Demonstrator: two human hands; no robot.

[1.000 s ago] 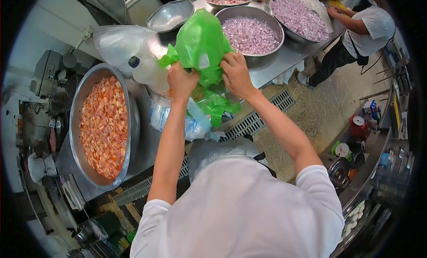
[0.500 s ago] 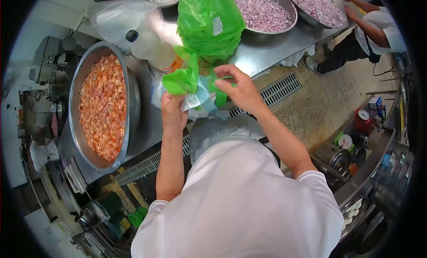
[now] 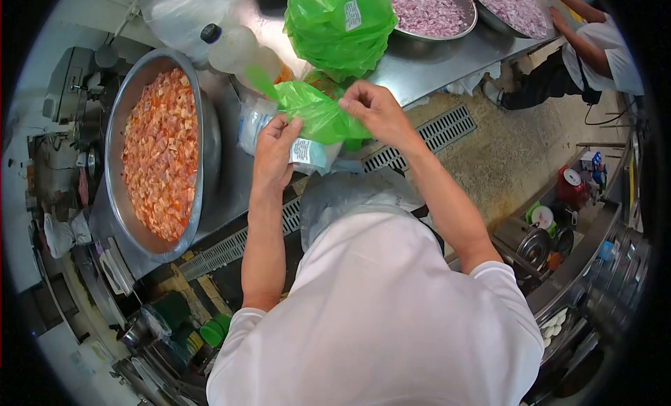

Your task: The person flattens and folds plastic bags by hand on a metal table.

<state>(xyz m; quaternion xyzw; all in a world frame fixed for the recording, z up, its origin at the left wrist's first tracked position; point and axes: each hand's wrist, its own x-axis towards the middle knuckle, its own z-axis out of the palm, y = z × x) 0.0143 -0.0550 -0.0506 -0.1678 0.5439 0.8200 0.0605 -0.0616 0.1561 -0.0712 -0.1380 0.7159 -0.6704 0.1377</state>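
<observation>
Between my two hands a small green plastic bag [image 3: 314, 112] is stretched out. My left hand [image 3: 276, 151] pinches its lower left edge, near a white printed label [image 3: 300, 151]. At its upper right edge, my right hand [image 3: 377, 112] has fingers and thumb pressed together on the plastic. A large, full-looking green bag [image 3: 340, 32] with a label sits on the steel table just beyond. Clear and bluish plastic packaging [image 3: 255, 126] lies under and beside my left hand. A translucent jug [image 3: 231, 48] with a dark cap stands to the left.
A big metal basin [image 3: 206, 161] of diced orange-red meat stands at the left on the steel table [image 3: 433, 67]. Bowls of chopped purple onion [image 3: 426, 11] are at the upper right. Another person [image 3: 594, 56] is at the table's right side. A floor drain [image 3: 447, 133] runs below.
The large green bag, earlier between my hands, now sits beyond them. My right hand has closed on the small green bag, which is now spread wider. The view has shifted.
</observation>
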